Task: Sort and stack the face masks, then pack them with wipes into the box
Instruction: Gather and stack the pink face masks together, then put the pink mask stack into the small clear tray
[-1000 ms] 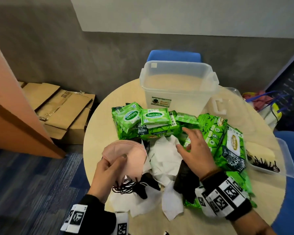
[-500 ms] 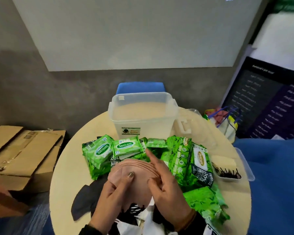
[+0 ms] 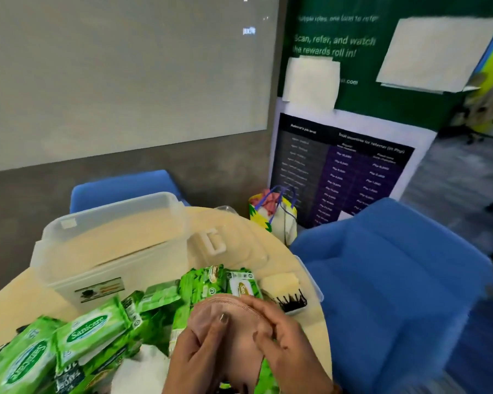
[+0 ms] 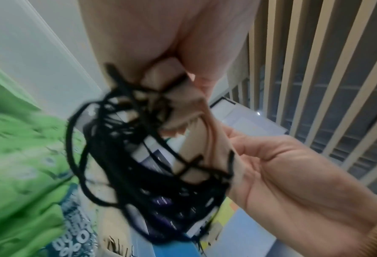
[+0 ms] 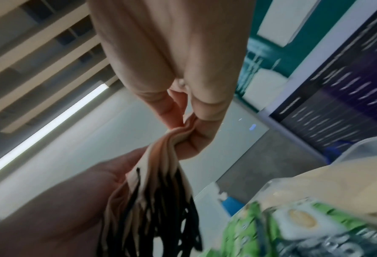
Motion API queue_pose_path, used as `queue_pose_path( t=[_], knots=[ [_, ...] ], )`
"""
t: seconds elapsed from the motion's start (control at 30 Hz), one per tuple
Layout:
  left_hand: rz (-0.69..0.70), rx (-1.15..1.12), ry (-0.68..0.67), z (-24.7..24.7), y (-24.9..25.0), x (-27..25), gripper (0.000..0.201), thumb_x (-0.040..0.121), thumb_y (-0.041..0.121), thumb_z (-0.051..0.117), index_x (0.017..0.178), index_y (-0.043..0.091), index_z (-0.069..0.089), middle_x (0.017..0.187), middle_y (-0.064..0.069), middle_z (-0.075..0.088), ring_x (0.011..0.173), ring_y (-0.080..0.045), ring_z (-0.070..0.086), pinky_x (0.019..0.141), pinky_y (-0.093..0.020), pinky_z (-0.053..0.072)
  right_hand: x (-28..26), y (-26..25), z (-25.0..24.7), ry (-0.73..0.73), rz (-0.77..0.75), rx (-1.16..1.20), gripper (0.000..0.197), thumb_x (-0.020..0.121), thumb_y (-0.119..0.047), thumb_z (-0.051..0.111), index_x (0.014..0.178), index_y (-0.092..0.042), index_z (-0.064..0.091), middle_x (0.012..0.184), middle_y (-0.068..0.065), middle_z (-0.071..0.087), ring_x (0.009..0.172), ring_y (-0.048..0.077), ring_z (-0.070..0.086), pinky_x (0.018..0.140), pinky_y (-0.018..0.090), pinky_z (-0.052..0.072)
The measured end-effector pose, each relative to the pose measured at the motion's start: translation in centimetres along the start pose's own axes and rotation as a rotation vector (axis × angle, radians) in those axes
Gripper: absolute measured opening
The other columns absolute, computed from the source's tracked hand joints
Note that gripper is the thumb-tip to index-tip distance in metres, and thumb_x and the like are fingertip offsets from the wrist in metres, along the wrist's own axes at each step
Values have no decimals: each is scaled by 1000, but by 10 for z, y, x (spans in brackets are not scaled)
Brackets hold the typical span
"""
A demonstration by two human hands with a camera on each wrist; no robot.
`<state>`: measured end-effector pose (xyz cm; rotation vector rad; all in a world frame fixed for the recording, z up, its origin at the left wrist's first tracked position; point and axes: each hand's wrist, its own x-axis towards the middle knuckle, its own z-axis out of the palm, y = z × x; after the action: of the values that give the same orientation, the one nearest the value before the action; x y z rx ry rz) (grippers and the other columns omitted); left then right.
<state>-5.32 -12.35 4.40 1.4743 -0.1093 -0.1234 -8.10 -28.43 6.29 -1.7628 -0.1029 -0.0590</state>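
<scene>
Both hands hold a stack of pink face masks above the near edge of the round tabletop. The masks are soft, matte fabric, folded into a domed half-oval with a finely stitched curved seam along the top. The left hand has its thumb pressed flat on the front of the stack, fingers curled behind it. The right hand pinches the stack's right edge between thumb and bent fingers; the right wrist view shows the layered pink edges squeezed tight at that pinch. A tangle of thin black elastic ear loops hangs loose from the bottom of the stack.

Glossy green wipe packs with white oval labels lie crowded along the near and left part of the tabletop, their crinkled plastic catching light. Some white masks lie among them at the near edge. Behind the packs, toward the far edge, stands the translucent plastic box, rectangular with rounded corners and a thick rim, a small label on its front wall. Its clear lid with a white latch lies just right of it. At the right edge sits a shallow clear tray holding pale masks with black loops.

Blue upholstered chairs stand around the table.
</scene>
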Motion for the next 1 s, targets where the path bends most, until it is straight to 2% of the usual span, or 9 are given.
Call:
queue_pose_path(
  t=[0.03, 0.13, 0.23, 0.3, 0.43, 0.57, 0.7, 0.87, 1.0],
  knots=[
    [-2, 40, -48, 11, 0, 9, 28, 79, 29, 73, 104, 16, 72, 101, 9, 75, 99, -1, 68, 82, -15, 52, 5, 4, -14, 37, 18, 6, 54, 80, -9, 47, 120, -43, 60, 123, -17, 61, 116, 2, 55, 101, 24, 42],
    [-146, 214, -215, 37, -13, 39, 51, 62, 43, 80, 101, 12, 68, 90, 0, 77, 85, -15, 73, 79, -35, 58, 27, 21, -57, 162, 51, 15, 51, 81, -4, 54, 119, -37, 56, 104, -19, 62, 92, -6, 57, 85, 19, 46],
    [-257, 300, -206, 65, -26, 63, 37, 72, 33, 80, 72, 3, 57, 62, -4, 60, 51, -10, 56, 53, -25, 46, 60, 40, -100, 250, 86, -15, 41, 77, 12, 63, 100, -22, 58, 95, -1, 57, 81, 0, 55, 72, 20, 49],
    [-318, 300, -156, 90, -31, 78, 30, 83, 20, 75, 68, 6, 52, 58, -5, 52, 44, -8, 49, 47, -21, 41, 85, 57, -123, 286, 104, -71, 31, 72, 10, 69, 83, -15, 55, 85, 3, 57, 79, 8, 55, 71, 26, 50],
    [-384, 281, -22, 124, -49, 120, 22, 83, 15, 72, 94, 10, 54, 79, -4, 64, 64, -15, 63, 57, -26, 55, 140, 101, -147, 239, 196, -214, 31, 71, 7, 72, 64, -21, 61, 71, -2, 64, 70, 12, 59, 69, 28, 50],
    [-533, 385, 78, 138, -79, 156, 46, 84, 16, 66, 113, 14, 31, 88, -3, 60, 78, -19, 63, 72, -34, 56, 183, 151, -152, 125, 381, -226, 23, 75, 9, 67, 76, -14, 70, 80, 4, 68, 79, 17, 63, 72, 24, 51],
    [-604, 568, 83, 147, -104, 173, 48, 87, 11, 57, 114, 12, 17, 114, -18, 59, 99, -33, 62, 89, -39, 51, 200, 185, -154, -9, 523, -301, 31, 73, 12, 59, 95, -5, 73, 95, 8, 68, 93, 20, 63, 85, 31, 53],
    [-635, 776, 5, 159, -124, 181, 51, 88, 7, 56, 127, 7, 23, 114, -15, 59, 106, -31, 61, 91, -33, 48, 204, 196, -147, -102, 447, -557, 43, 76, 12, 48, 110, -7, 67, 116, 9, 64, 114, 24, 56, 94, 23, 40],
    [-614, 1010, -41, 165, -133, 185, 40, 93, 5, 46, 131, 4, 35, 124, -15, 60, 113, -30, 59, 91, -33, 45, 200, 196, -139, -246, 451, -724, 44, 81, 9, 43, 114, -13, 62, 122, 10, 51, 110, 28, 55, 95, 32, 45]
  ],
)
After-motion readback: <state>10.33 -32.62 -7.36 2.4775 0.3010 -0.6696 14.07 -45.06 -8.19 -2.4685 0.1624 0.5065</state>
